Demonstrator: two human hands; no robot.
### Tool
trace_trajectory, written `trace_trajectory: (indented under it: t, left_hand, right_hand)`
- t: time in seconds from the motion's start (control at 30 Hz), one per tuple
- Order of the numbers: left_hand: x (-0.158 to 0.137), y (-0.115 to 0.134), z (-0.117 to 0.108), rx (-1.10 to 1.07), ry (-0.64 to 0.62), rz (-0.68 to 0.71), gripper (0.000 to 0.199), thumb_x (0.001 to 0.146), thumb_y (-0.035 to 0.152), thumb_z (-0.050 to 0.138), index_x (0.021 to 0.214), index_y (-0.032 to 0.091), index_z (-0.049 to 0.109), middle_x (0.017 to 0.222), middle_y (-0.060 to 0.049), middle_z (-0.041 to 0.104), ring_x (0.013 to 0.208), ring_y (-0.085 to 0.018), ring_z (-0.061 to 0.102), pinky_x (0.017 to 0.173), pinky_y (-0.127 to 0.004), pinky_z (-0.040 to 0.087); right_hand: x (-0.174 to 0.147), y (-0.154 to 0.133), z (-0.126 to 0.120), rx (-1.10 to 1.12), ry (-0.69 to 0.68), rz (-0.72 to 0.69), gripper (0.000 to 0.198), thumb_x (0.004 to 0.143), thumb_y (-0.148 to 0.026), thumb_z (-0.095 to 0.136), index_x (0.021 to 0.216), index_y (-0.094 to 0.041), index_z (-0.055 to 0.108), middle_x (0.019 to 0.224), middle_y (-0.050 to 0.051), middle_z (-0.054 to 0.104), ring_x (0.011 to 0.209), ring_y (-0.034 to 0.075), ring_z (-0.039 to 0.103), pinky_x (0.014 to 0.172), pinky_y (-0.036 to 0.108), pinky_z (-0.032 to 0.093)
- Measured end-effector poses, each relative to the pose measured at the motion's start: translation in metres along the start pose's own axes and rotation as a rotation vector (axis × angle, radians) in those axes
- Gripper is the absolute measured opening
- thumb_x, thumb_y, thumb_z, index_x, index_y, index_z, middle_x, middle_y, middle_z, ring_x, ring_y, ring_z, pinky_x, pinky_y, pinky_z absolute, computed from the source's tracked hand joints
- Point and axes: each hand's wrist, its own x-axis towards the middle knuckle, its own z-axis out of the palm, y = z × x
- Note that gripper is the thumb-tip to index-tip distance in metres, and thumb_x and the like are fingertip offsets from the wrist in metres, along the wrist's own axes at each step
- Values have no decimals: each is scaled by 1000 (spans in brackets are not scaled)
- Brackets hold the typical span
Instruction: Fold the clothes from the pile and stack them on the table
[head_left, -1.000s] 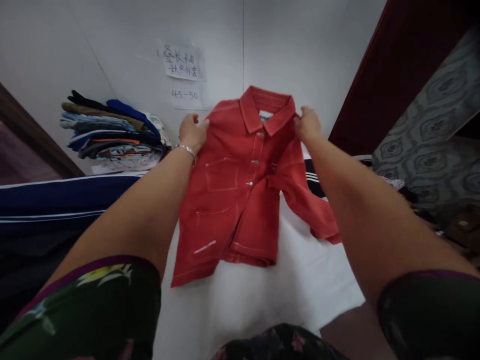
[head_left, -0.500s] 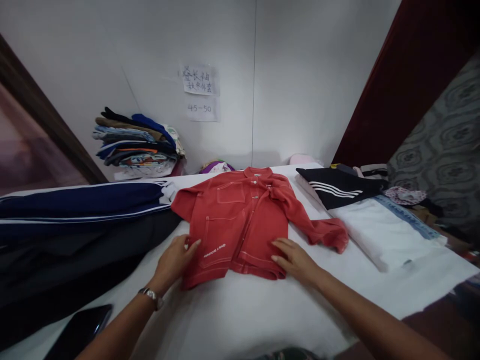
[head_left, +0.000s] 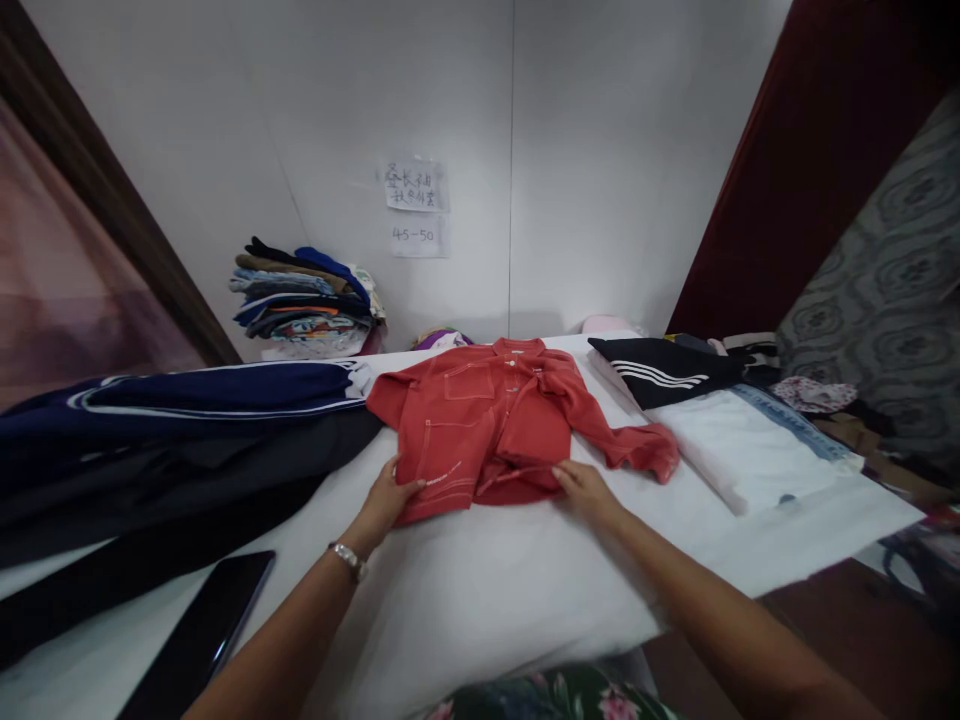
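Observation:
A red jacket (head_left: pixel 457 430) with white stitching lies spread on the white-covered table (head_left: pixel 465 590), collar toward the wall. Its right-hand sleeve stretches out over the table, while the left-hand one is bent and mostly tucked back. My left hand (head_left: pixel 391 497) pinches the jacket's lower left edge, thumb on top by the pocket. At the lower right hem, my right hand (head_left: pixel 589 490) grips the cloth between thumb and fingers. Between the hands the front panel's hem is lifted and folded up, showing the inside of the jacket.
Dark trousers (head_left: pixel 210 430) cover the table's left side, with a phone (head_left: pixel 202 640) in front. A stack of folded clothes (head_left: pixel 307 300) stands at the back left. Folded black clothing (head_left: pixel 667 370) and white clothing (head_left: pixel 750 440) lie at right. Paper signs (head_left: pixel 417 205) hang on the wall.
Both hands have drawn the jacket's hem up and away from me. The right front hem is now raised and folded. The camera view has shifted slightly.

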Motion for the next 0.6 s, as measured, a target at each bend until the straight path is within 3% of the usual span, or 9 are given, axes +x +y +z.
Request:
trace_trajectory:
  t: [0.1,0.17,0.27,0.4,0.5,0.6]
  left_hand:
    - [-15,15,-21,-193,-25,-26,72,77,13,60,143,22,34,118,-9,69,92,-21,71,78,-33,58]
    - [-28,13,-34,-227,-72,15,74,75,14,61,143,24,34,116,-8,70,89,-21,71,76,-34,59]
    - [-51,-13,-38,-106,-103,111,74,69,17,64,139,27,41,120,-6,68,101,-25,68,87,-38,56]
    - [-71,-60,-27,114,-75,92,70,65,22,64,133,23,47,130,-10,62,115,-28,61,103,-41,46]
    - [-71,-73,-27,179,-95,71,72,67,30,64,135,18,45,129,-12,62,115,-29,61,101,-40,46]
    - [-59,-67,-33,249,-95,64,72,70,41,64,136,18,45,118,-12,67,106,-31,65,93,-41,50]
  right_hand:
    - [-16,4,-47,168,335,103,43,90,-58,39,80,-22,62,79,5,64,76,20,58,74,34,49]
    - [-39,6,-77,210,410,81,36,88,-56,48,83,-24,65,82,4,65,79,21,58,75,33,49]
    - [-85,11,-96,214,278,107,33,83,-54,57,77,-23,67,78,3,65,78,21,59,74,32,50]
    - [-131,23,-81,317,55,314,40,75,-60,62,70,-21,66,69,1,64,67,20,60,64,32,51]
    - [-142,29,-73,361,67,368,41,73,-61,63,77,-21,69,79,4,70,75,24,65,72,36,54]
    - [-132,23,-77,300,163,309,47,72,-53,66,108,-23,69,112,9,70,103,29,65,90,42,52]
